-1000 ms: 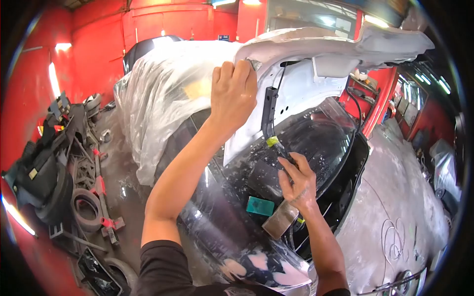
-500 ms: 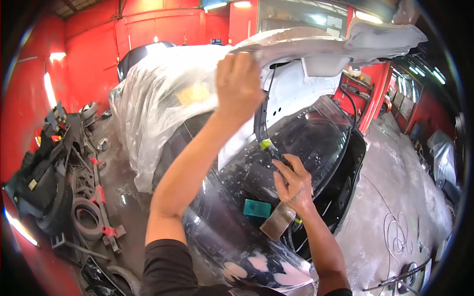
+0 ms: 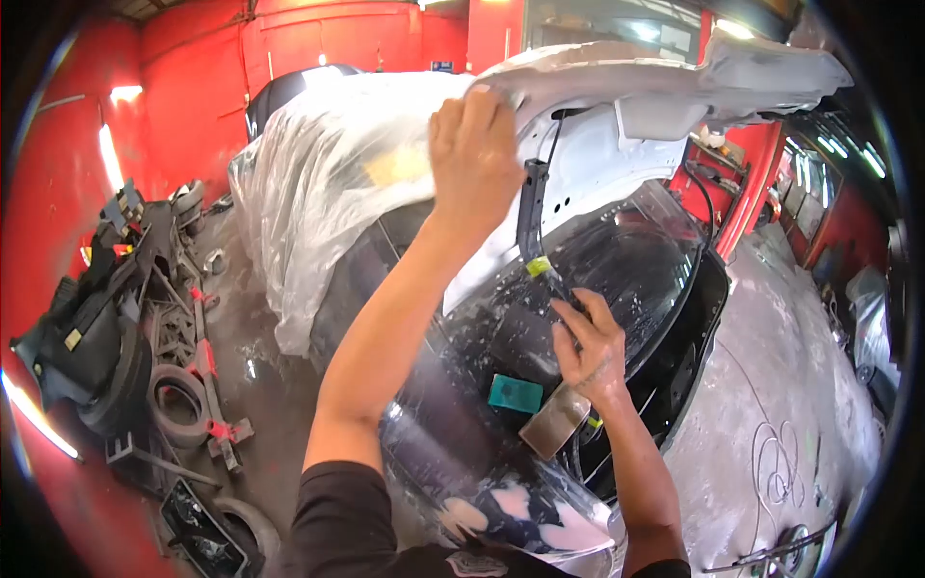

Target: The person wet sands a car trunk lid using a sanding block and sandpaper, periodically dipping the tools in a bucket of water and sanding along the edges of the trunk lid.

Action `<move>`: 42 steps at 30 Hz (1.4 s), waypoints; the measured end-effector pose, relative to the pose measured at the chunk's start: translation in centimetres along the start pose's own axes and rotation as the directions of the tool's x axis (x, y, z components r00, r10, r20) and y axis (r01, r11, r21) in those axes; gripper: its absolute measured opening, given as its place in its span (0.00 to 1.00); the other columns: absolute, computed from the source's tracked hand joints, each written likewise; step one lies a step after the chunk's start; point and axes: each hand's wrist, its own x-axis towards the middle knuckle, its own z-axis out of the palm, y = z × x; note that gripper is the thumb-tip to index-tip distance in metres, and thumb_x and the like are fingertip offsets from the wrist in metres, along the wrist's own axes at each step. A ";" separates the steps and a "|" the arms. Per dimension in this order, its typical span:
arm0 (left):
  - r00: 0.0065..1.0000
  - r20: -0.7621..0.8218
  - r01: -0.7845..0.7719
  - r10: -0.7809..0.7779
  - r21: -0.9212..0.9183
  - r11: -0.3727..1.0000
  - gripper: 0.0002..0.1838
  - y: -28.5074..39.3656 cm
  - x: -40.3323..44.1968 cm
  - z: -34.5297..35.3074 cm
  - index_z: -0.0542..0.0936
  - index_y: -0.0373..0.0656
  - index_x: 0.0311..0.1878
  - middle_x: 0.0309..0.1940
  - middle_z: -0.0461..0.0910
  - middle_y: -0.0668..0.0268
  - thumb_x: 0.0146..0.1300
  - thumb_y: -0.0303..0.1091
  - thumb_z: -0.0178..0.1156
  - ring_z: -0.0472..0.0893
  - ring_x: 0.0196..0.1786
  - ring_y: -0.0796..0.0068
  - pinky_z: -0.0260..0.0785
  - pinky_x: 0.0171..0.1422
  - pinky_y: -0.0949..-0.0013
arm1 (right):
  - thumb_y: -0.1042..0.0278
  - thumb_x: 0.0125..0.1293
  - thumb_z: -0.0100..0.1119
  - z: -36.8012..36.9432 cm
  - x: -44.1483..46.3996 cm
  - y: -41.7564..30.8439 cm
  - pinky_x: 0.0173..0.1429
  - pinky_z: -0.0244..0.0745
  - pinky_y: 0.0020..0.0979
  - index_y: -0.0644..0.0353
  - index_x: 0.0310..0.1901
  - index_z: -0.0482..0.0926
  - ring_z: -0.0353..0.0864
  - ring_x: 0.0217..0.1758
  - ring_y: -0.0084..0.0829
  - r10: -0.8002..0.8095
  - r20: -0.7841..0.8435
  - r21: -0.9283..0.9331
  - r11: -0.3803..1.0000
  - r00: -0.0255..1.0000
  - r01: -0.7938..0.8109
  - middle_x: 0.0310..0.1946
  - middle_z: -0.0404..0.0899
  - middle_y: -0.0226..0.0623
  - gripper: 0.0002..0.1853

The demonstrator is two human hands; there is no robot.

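Note:
At the left edge of the raised white panel (image 3: 617,82), my left hand (image 3: 477,154) has its fingers curled together; whatever lies under them is hidden. Lower right, my right hand (image 3: 590,339) has thumb and fingers around the lower end of a black hinge arm (image 3: 532,217), which carries a yellow-green tape mark (image 3: 538,266). Below that hand, a teal block (image 3: 515,393) and a brownish-grey block (image 3: 556,421) rest on the dark, spotted car body.
Clear plastic sheeting (image 3: 328,173) covers the car at the left. Metal parts and a tire (image 3: 180,407) lie on the floor further left. A thin coiled cable (image 3: 779,472) lies at right, and shelves (image 3: 718,173) stand behind.
My left hand has shifted slightly along the panel's edge. My right hand keeps its place on the hinge arm. The whole view has moved a little.

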 end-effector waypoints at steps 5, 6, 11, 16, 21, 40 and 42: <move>0.997 0.056 -0.060 0.060 0.010 0.998 0.14 -0.2 -0.7 -0.6 0.83 0.33 0.40 0.39 0.75 0.59 0.47 0.20 0.64 0.73 0.38 0.57 0.64 0.43 0.55 | 0.75 0.61 0.70 -0.2 0.6 0.3 0.46 0.87 0.43 0.63 0.52 0.90 0.91 0.40 0.51 -0.032 -0.031 -0.017 0.999 0.999 0.032 0.56 0.82 0.55 0.17; 0.997 0.032 -0.074 0.074 -0.010 0.997 0.15 -0.4 0.4 0.1 0.84 0.32 0.40 0.39 0.75 0.59 0.45 0.21 0.63 0.73 0.38 0.56 0.63 0.43 0.55 | 0.75 0.61 0.70 -0.1 0.8 0.4 0.46 0.87 0.43 0.63 0.52 0.90 0.91 0.40 0.51 -0.037 -0.037 -0.017 0.999 0.999 0.037 0.56 0.82 0.55 0.17; 0.996 0.086 -0.016 0.012 0.042 0.999 0.12 -0.7 -1.5 -1.4 0.82 0.35 0.40 0.40 0.76 0.60 0.49 0.19 0.64 0.74 0.39 0.57 0.65 0.44 0.55 | 0.75 0.60 0.69 -0.2 0.4 0.2 0.46 0.87 0.43 0.62 0.54 0.89 0.91 0.40 0.50 -0.010 0.004 -0.021 1.000 1.000 0.010 0.56 0.82 0.55 0.18; 1.000 0.014 -0.001 0.001 0.026 1.000 0.12 0.2 0.5 0.0 0.81 0.37 0.41 0.41 0.77 0.61 0.51 0.17 0.64 0.76 0.40 0.57 0.67 0.45 0.55 | 0.77 0.62 0.68 -0.3 0.7 0.1 0.48 0.87 0.42 0.65 0.57 0.88 0.90 0.44 0.53 -0.047 -0.016 -0.064 0.997 0.999 0.046 0.57 0.83 0.56 0.20; 0.992 0.123 0.018 -0.006 -0.096 0.995 0.14 -0.3 -0.3 -1.1 0.82 0.36 0.41 0.41 0.75 0.59 0.49 0.19 0.63 0.75 0.41 0.54 0.67 0.46 0.53 | 0.78 0.65 0.66 -0.3 0.8 -0.2 0.55 0.85 0.43 0.66 0.60 0.86 0.89 0.52 0.55 -0.022 -0.001 -0.062 0.998 1.000 0.022 0.58 0.82 0.56 0.21; 0.580 0.766 0.806 -0.276 -0.492 0.328 0.12 8.3 -23.2 -19.1 0.89 0.36 0.53 0.32 0.78 0.58 0.67 0.22 0.71 0.78 0.29 0.61 0.69 0.33 0.62 | 0.76 0.61 0.62 0.0 19.5 -2.4 0.28 0.81 0.46 0.44 0.89 0.52 0.83 0.22 0.44 -0.274 0.125 -0.784 0.562 0.954 0.264 0.22 0.80 0.42 0.54; 0.555 0.778 0.830 -0.294 -0.495 0.256 0.11 8.8 -23.7 -18.5 0.89 0.37 0.53 0.32 0.78 0.59 0.68 0.23 0.71 0.78 0.29 0.63 0.69 0.33 0.64 | 0.78 0.61 0.61 1.3 19.8 -3.0 0.29 0.81 0.48 0.43 0.89 0.53 0.82 0.21 0.45 -0.285 0.118 -0.759 0.592 0.951 0.272 0.20 0.79 0.42 0.54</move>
